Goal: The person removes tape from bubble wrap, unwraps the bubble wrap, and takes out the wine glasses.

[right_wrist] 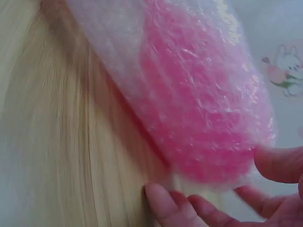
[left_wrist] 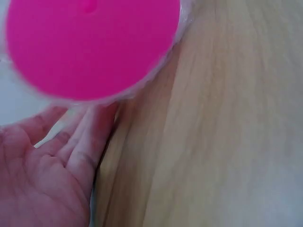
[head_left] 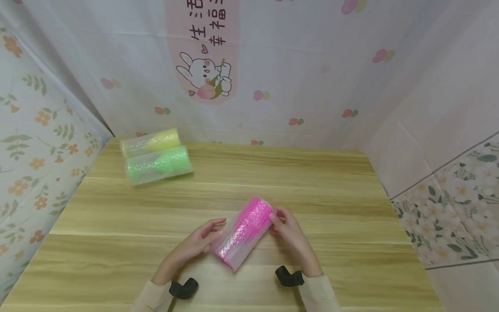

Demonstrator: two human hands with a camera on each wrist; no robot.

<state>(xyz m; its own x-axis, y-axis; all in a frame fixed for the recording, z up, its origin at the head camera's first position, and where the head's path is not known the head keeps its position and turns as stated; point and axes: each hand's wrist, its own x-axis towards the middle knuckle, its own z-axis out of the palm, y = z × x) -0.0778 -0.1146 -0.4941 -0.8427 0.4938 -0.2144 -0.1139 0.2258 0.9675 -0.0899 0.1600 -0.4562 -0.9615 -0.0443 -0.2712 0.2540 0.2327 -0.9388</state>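
Note:
A bright pink cylinder-like object in clear bubble wrap point(head_left: 246, 232) lies tilted over the table, between both hands. Its flat, round pink end point(left_wrist: 94, 47) fills the top of the left wrist view. Beside its lower left side is my left hand point(head_left: 202, 236), fingers fairly straight and reaching along the wrap. In the left wrist view the left palm point(left_wrist: 42, 184) faces up, with the fingertips hidden behind the round end. At the upper right end, my right hand point(head_left: 287, 227) holds the wrap. The right thumb point(right_wrist: 279, 164) presses its side, and the other fingers curl below the end.
Two similar bubble-wrapped pieces, one yellow point(head_left: 152, 142) and one green point(head_left: 160, 164), lie side by side at the table's back left. A printed curtain point(head_left: 273, 65) hangs along the wooden table's point(head_left: 331, 186) far edge. Black wrist mounts point(head_left: 289, 277) sit by both sleeves.

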